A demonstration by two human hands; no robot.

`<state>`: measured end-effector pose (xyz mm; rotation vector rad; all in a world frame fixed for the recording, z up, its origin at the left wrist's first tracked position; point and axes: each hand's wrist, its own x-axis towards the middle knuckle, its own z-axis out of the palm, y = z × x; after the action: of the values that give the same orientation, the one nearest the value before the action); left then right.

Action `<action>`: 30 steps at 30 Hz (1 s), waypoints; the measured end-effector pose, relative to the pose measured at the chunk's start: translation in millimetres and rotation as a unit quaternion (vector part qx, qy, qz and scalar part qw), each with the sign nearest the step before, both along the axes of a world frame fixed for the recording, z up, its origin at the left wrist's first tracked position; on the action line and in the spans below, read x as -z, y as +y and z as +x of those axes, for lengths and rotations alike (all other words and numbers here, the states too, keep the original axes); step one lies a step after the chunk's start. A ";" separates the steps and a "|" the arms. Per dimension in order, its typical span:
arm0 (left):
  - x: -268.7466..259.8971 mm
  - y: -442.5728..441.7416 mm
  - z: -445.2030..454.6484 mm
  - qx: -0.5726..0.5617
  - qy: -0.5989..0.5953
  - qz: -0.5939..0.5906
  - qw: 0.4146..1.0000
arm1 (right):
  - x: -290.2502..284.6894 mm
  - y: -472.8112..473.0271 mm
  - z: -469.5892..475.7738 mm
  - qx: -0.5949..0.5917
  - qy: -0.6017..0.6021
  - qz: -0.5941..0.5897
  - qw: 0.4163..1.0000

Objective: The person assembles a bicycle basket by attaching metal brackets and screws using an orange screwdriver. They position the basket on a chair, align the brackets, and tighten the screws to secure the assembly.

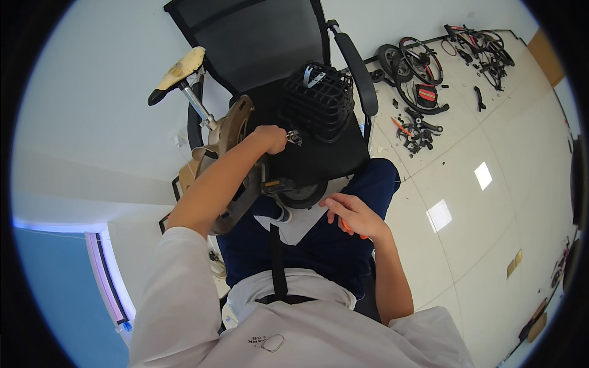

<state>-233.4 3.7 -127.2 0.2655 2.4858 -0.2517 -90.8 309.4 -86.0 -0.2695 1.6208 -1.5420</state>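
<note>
My left hand (271, 139) is closed on a small metal part (293, 137), held over the seat of a black office chair (303, 161). Under my left forearm a brown bicycle frame (237, 119) leans by the chair, with a worn cream saddle (181, 69) on a silver seatpost (198, 103). A black bicycle basket (317, 101) rests on the chair seat, with a metal bracket (314, 77) on it. Above my thigh, my right hand (352, 216) holds an orange-handled tool (347, 226), mostly hidden by the palm. A pedal (276, 184) and a wheel (302, 195) show below the seat.
Wheels (421, 62), a red and black bag (426, 95) and loose bicycle parts (416, 135) lie on the tiled floor to the right. Farther off is a red and black bicycle frame (464, 34). The chair's armrest (359, 69) stands beside the basket.
</note>
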 end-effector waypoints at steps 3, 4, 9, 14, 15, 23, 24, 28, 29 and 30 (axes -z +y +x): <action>17.3 10.9 -13.4 -0.159 -0.108 0.020 0.981 | 3.6 0.6 -1.4 -0.003 0.010 -0.001 1.000; 20.9 12.6 -13.3 -0.199 -0.122 0.050 0.971 | 4.6 0.5 -1.5 -0.002 0.011 0.001 1.000; 39.1 11.0 -9.0 -0.321 -0.124 0.124 0.931 | 4.2 -2.8 0.5 0.001 0.007 0.002 1.000; 48.3 -6.6 -10.0 -0.198 0.031 0.068 0.977 | 3.8 -4.4 -0.3 -0.004 0.011 0.012 1.000; 44.0 -4.9 -11.3 -0.186 0.036 0.062 0.980 | 4.5 -4.4 -0.4 -0.003 0.013 0.016 1.000; 8.5 -5.3 -16.1 -0.175 0.135 0.139 0.965 | 6.1 -7.0 2.5 -0.016 0.059 0.039 0.997; 7.0 -5.9 -18.3 -0.175 0.150 0.149 0.962 | 7.7 -7.2 3.3 -0.018 0.063 0.035 0.997; 7.9 -14.2 -30.7 -0.211 0.204 0.209 0.933 | 13.9 -8.3 5.1 -0.023 0.076 0.026 0.996; 7.6 -16.2 -32.8 -0.232 0.216 0.231 0.920 | 14.2 -8.4 4.9 -0.023 0.079 0.027 0.996; 7.5 -18.5 -35.1 -0.251 0.228 0.252 0.906 | 13.3 -8.3 4.5 -0.024 0.079 0.029 0.996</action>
<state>-268.5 -14.9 -134.7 -0.2689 2.9351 0.6202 -86.3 301.2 -99.3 -0.4048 1.7656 -1.4652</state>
